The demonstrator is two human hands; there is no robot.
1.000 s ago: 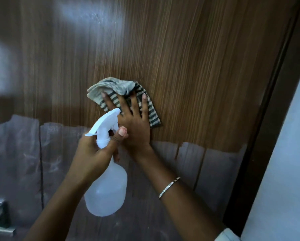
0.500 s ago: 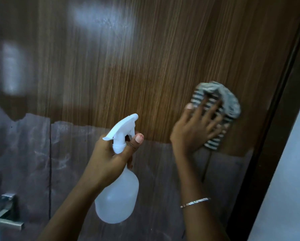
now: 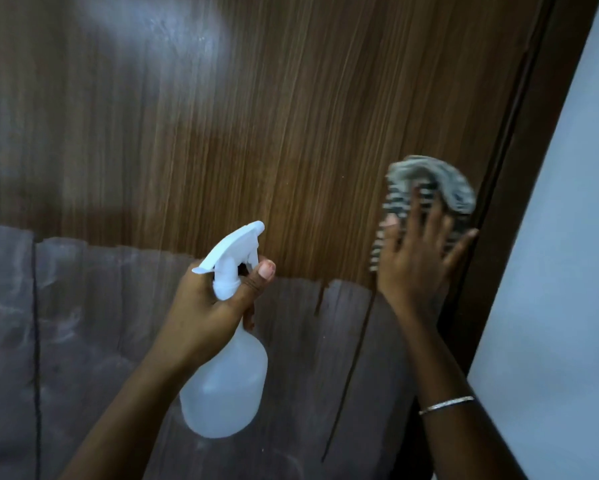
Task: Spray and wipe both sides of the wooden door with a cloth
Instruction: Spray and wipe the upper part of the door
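By the door [image 3: 256, 116] edge, right hand [image 3: 416, 261] flat-palms the probably floppy cloth [image 3: 455, 190]; left hand [image 3: 204, 313] grips the spray bottle [image 3: 228, 386] neck.

No readable text, label, brand, number or sign shows on anything in view.

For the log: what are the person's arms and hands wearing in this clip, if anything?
Both forearms are bare as far as the frame shows: no sleeves, no gloves. The right hand has a thin silvery bracelet at its wrist. The left hand wears nothing visible; its thumbnail is short and looks unpainted.
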